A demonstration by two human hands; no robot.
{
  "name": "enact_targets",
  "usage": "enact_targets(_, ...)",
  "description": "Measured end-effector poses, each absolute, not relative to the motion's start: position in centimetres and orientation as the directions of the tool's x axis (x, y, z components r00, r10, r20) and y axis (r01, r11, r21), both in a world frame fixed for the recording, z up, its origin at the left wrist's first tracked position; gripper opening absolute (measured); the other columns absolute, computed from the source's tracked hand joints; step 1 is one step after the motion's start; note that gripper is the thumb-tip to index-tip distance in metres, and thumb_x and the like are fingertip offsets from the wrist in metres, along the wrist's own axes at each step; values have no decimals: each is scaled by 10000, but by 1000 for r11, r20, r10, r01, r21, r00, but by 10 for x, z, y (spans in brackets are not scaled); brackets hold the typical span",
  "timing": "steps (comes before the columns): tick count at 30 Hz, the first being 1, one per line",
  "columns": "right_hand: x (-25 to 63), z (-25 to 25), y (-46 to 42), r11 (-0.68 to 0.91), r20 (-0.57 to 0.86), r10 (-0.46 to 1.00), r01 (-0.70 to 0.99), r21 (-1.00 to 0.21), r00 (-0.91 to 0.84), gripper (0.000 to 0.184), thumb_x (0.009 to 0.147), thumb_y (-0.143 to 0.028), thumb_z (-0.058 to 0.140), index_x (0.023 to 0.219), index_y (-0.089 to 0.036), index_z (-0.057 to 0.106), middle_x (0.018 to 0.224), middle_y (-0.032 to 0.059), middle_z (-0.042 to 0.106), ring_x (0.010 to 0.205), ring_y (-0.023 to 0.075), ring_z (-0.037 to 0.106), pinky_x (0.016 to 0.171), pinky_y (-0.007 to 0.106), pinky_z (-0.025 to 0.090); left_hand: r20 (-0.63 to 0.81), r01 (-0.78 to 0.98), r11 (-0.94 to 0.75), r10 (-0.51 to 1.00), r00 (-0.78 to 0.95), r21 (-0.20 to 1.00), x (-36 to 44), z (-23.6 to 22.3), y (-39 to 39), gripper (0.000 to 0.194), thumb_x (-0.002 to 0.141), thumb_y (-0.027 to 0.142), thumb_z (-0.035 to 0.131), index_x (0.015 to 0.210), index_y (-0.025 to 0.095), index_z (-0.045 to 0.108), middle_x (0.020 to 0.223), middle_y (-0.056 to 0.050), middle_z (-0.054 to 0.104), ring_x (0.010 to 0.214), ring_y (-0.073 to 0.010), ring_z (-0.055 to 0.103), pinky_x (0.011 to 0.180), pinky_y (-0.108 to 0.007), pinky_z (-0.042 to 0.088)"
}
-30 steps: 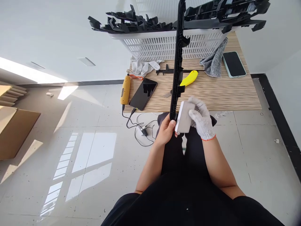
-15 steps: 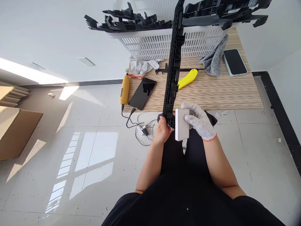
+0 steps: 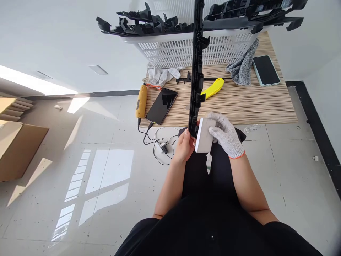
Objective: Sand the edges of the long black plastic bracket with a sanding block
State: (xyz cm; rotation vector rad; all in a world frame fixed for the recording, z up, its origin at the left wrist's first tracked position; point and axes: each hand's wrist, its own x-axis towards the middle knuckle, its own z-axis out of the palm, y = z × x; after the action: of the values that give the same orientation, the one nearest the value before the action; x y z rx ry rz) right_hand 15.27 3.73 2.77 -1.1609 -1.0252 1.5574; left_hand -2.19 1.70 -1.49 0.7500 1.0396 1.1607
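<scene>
A long black plastic trim piece [image 3: 197, 74] stands out away from me, with clips along its side. My bare left hand [image 3: 183, 146] is closed around its near end. My right hand [image 3: 225, 135], in a white knit glove with an orange cuff, pinches a white sponge block [image 3: 205, 137]. The block's left edge is right beside the near end of the trim piece; whether they touch I cannot make out. Some fingertips of my left hand are hidden behind the trim piece and the block.
On the wooden table [image 3: 255, 106] lie a yellow-handled cutter [image 3: 214, 89], a caliper [image 3: 183, 79], a black phone [image 3: 162, 106], a yellow rotary tool [image 3: 141, 101], white gloves [image 3: 162, 75], a grey cloth [image 3: 245, 67] and another phone [image 3: 265, 70]. Black trim parts [image 3: 149, 26] rest across a white basket [image 3: 170, 49].
The trim piece has rolled about its length and swung nearer to upright in view. The sponge block has shifted slightly left and up and tilted against its near end.
</scene>
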Motion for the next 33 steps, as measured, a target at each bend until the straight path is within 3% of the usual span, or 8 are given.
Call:
enact_targets(4,157,26,38,-187,-184,982,-232,-955,-37,597,783,-553,857,1276,-295,642,928,1,663,663,118,574,511,240,504,-215,-398,229,973,80,888,-23,-13,17,570,848,782,679,1001,240,767,605,31,482,537,-124,422,533,-288,416)
enact_targets(9,159,24,40,-265,-234,956,-178,-948,-175,599,730,-507,911,1219,-265,662,883,-11,659,631,112,590,516,249,533,-198,-399,225,974,108,889,-21,-8,17,556,849,764,698,1026,245,786,724,-11,644,634,-161,591,591,-309,525)
enact_targets(12,158,21,41,-212,-202,977,-220,-952,-67,598,776,-529,871,1267,-280,640,904,-16,672,630,103,605,519,236,534,-196,-445,217,976,94,869,-21,-8,18,538,867,739,702,1062,245,785,774,-12,685,685,-162,648,603,-290,541)
enact_targets(19,158,22,42,-233,-224,972,-213,-949,-66,601,774,-521,877,1266,-271,640,924,-7,681,654,114,625,538,248,552,-209,-448,228,974,92,864,-22,-10,18,566,872,753,683,1055,227,781,848,-42,729,697,-165,650,570,-278,512)
enact_targets(23,160,22,42,-273,-240,953,-176,-946,-187,593,738,-487,912,1224,-254,665,890,-9,678,650,117,619,540,252,547,-216,-442,234,972,91,866,-23,-11,18,569,857,755,700,1029,219,782,823,-30,719,651,-144,605,567,-272,504)
enact_targets(26,161,21,42,-224,-214,974,-208,-952,-71,576,778,-516,875,1254,-275,658,922,-7,679,664,117,622,543,250,546,-204,-464,221,975,87,858,-23,-12,18,526,873,730,702,1010,228,778,814,-18,699,616,-123,567,531,-259,481)
enact_targets(30,160,22,42,-272,-242,955,-180,-945,-171,580,740,-484,913,1221,-262,675,919,-1,685,665,116,619,546,247,545,-208,-451,227,974,91,863,-23,-14,18,526,889,742,671,995,236,766,744,-18,663,669,-171,628,574,-297,522)
enact_targets(33,159,24,41,-231,-226,973,-241,-943,-49,560,768,-514,884,1225,-272,666,917,-8,679,672,110,619,545,236,532,-213,-441,240,971,111,865,-23,-14,18,530,912,741,638,1064,252,772,744,-19,656,696,-189,641,605,-317,528)
